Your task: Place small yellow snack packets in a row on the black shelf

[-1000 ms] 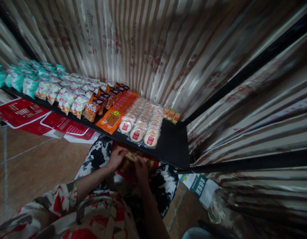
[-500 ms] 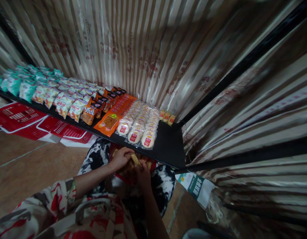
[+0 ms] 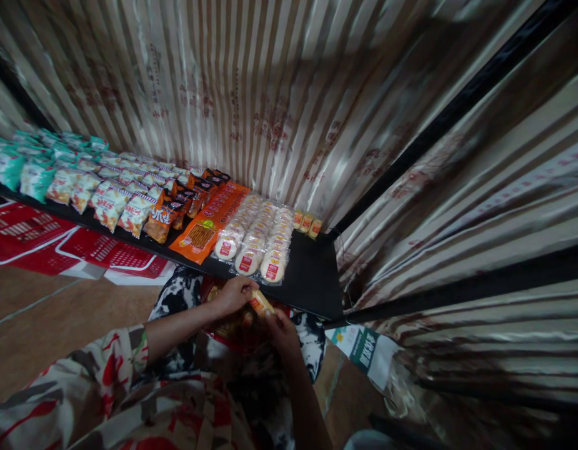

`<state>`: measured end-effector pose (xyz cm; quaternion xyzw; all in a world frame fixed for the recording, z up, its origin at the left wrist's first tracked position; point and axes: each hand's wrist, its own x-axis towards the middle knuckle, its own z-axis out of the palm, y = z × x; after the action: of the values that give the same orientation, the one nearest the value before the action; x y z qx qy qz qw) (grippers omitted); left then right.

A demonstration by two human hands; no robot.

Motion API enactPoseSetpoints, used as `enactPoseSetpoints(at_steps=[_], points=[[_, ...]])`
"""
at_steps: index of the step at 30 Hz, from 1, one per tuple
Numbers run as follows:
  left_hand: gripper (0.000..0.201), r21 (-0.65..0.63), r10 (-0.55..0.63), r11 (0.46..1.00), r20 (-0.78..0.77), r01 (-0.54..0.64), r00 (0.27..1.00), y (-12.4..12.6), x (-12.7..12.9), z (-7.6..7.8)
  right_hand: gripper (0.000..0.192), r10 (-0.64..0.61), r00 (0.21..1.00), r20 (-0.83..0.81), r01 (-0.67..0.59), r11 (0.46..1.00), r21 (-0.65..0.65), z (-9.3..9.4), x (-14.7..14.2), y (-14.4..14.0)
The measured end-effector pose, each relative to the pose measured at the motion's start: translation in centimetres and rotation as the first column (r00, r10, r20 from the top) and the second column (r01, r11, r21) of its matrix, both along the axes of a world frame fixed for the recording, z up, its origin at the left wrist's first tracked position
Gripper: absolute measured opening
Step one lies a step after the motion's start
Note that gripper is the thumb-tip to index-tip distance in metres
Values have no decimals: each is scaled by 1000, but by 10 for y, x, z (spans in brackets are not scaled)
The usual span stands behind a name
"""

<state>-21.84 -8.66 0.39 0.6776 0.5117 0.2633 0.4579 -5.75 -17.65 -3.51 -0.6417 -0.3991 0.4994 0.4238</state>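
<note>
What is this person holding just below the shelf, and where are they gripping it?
A small yellow snack packet: the left hand pinches one end, the right hand the other end.

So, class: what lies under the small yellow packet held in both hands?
Under the small yellow packet sits a red bag of similar snacks on the lap. The left hand and right hand cover much of it.

A black shelf (image 3: 312, 281) runs along a striped curtain (image 3: 251, 81). On it, from the left: teal packets (image 3: 17, 169), pale snack bags (image 3: 105, 200), dark orange bags (image 3: 164, 215), a flat orange pack (image 3: 209, 222), rows of round cakes (image 3: 255, 240) in clear wrap, and three small yellow packets (image 3: 306, 222) at the back. Red baskets (image 3: 40, 234) lie on the floor below. A green-and-white bag (image 3: 366, 350) sits under the shelf's right end.
</note>
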Motion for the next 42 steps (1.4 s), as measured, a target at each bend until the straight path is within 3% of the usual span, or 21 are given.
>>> enactPoseSetpoints(at_steps=[6, 12, 21, 26, 31, 36, 42], points=[[26, -24, -3, 1000, -30, 2, 1000, -6, 8, 4, 52, -66, 997, -28, 66, 998, 17, 21, 16, 5], [21, -34, -56, 998, -2, 56, 998, -9, 19, -2, 58, -101, 995, -9, 101, 995, -10, 44, 34, 20], [34, -81, -111, 990, 48, 115, 993, -18, 50, -7, 55, -110, 992, 59, 107, 993, 38, 51, 61, 46], [33, -232, -162, 945, 283, 231, 945, -20, 73, -10, 54, -97, 995, 29, 95, 993, 68, 53, 69, 57], [31, -345, -70, 911, 412, 227, 908, -18, 93, -17, 53, -111, 993, 45, 107, 991, 79, 50, 79, 62], [25, -325, -42, 935, 290, 140, 956, -12, 108, -18, 53, -160, 985, 68, 150, 980, 128, 53, 86, 65], [16, -242, -12, 970, 67, 28, 998, 1, 124, -7, 54, -293, 955, 45, 284, 947, 152, 51, 91, 64]])
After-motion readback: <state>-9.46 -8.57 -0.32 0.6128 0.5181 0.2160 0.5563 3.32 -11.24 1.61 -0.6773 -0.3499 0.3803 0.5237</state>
